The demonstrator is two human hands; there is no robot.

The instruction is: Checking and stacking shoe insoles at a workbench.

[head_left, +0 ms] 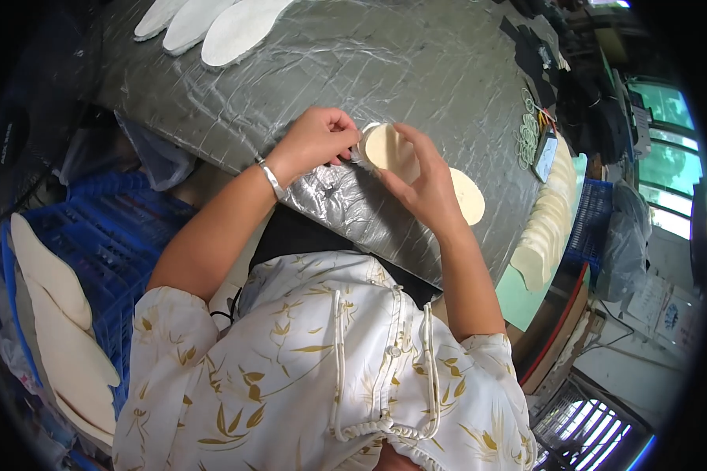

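A cream shoe insole (389,148) lies at the near part of the grey covered table, with a whitish layer showing along its left edge. My right hand (426,177) is closed around it, thumb on the near side and fingers on the far side. Close to its left end, my left hand (318,140) has thumb and fingertips pinched together; what they hold, if anything, is too small to make out. Another cream rounded end (467,196) shows to the right, under or beside my right wrist, and I cannot tell whether it belongs to the same piece.
Several white insoles (239,33) rest at the table's far left. On the right edge are a long overlapping row of cream pieces (543,228), a coil of pale cord (528,129) and a small dark device (546,157). Blue crates (145,228) holding cream insoles (51,271) stand at left.
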